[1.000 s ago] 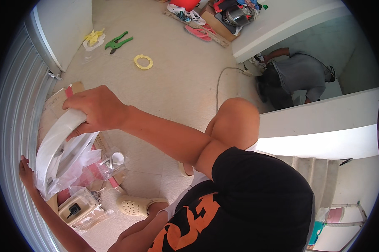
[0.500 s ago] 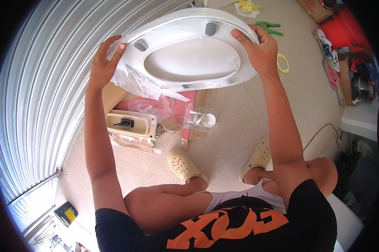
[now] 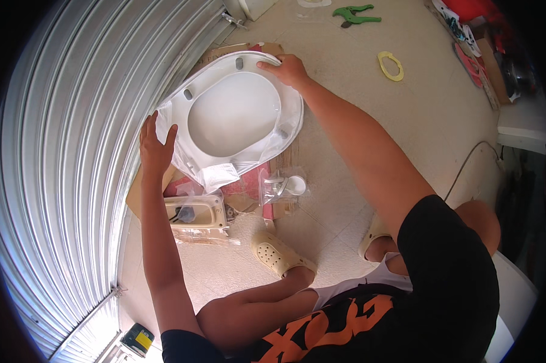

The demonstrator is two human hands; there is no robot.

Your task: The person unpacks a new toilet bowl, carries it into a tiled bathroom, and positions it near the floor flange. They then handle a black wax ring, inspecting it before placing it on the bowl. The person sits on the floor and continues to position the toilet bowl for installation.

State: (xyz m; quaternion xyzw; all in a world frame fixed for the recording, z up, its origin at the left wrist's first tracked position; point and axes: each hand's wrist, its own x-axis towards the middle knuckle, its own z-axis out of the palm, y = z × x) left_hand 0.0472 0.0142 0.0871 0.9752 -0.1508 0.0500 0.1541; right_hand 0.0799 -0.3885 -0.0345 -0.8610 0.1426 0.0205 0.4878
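A white toilet seat (image 3: 288, 128) with its lid, partly wrapped in clear plastic film, is held low over the cardboard, its underside with grey rubber bumpers facing me. My right hand (image 3: 290, 71) is closed on its far right rim, thumb on top. At the left end, beside the metal shutter, my left hand (image 3: 157, 148) has its thumb apart from its fingers, with the wrapped edge between them. A loose flap of film (image 3: 219, 176) hangs from the near edge. I cannot tell whether the seat touches the cardboard.
Flattened red and brown cardboard (image 3: 267, 209) lies beneath. On it are a beige tray-like piece (image 3: 218, 212) and a clear bag of white fittings (image 3: 283, 186). Ahead lie a green pipe cutter (image 3: 356, 15) and a yellow ring (image 3: 391, 66). The corrugated shutter (image 3: 73, 151) borders my left.
The toilet seat has come down and to the left with both hands on it. It has tilted, showing more of its underside. My view has shifted too.
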